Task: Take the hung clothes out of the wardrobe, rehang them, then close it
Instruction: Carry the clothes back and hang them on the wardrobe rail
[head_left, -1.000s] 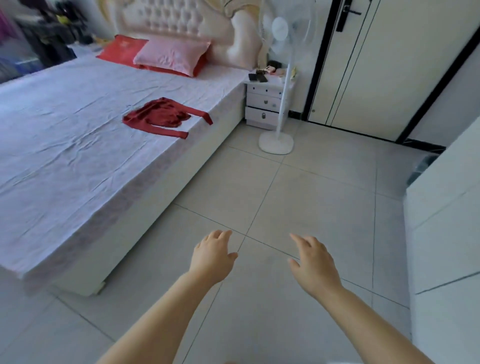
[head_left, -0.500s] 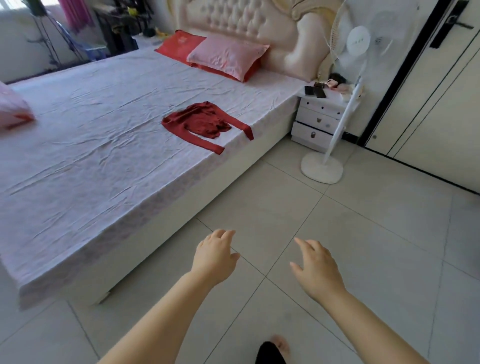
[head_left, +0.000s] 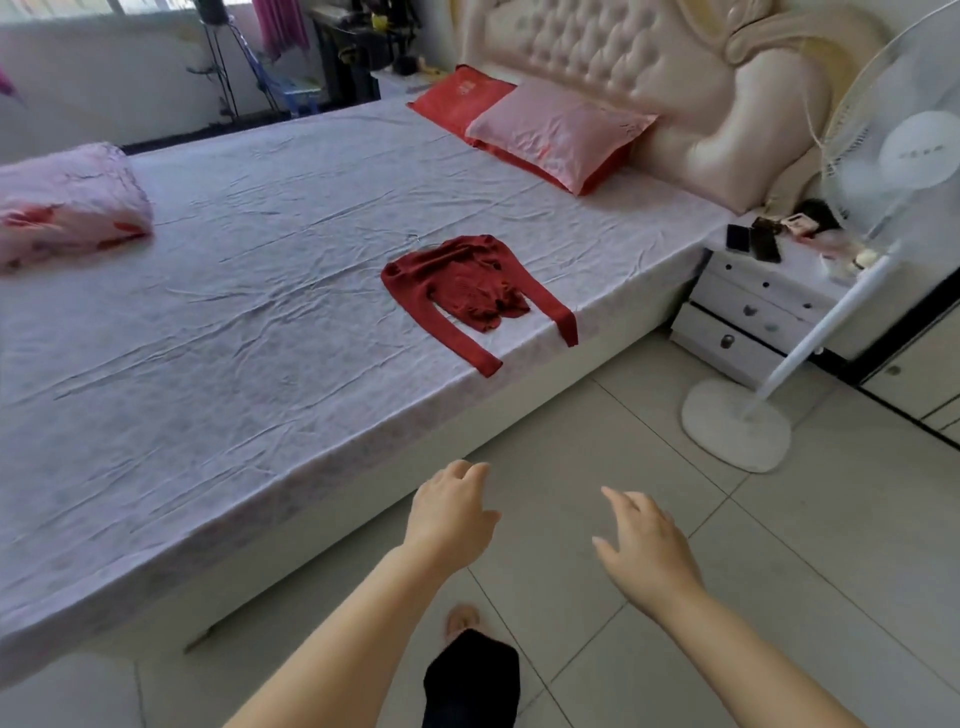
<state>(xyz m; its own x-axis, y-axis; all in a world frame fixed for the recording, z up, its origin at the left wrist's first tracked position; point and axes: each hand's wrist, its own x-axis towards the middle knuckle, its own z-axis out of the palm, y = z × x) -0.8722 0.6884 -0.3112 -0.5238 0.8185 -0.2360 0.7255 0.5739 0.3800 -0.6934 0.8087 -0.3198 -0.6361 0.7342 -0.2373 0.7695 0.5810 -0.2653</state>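
Red sweater (head_left: 467, 283): lay flat on the bed (head_left: 208, 364), straight ahead of my left hand (head_left: 449, 512) and well apart, sleeves pointing back toward me; my right hand (head_left: 644, 540) stood farther off; both hands were empty, fingers loosely spread.

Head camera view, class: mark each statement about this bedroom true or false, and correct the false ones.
1. The red sweater lies spread on the bed, near its edge. True.
2. Both hands grip a hanger. False: the left hand and right hand are empty, held open over the floor.
3. A pink pillow lies partly on a red pillow by the headboard. True.
4. The white fan stands on the bed. False: it stands on the floor, beside the nightstand.
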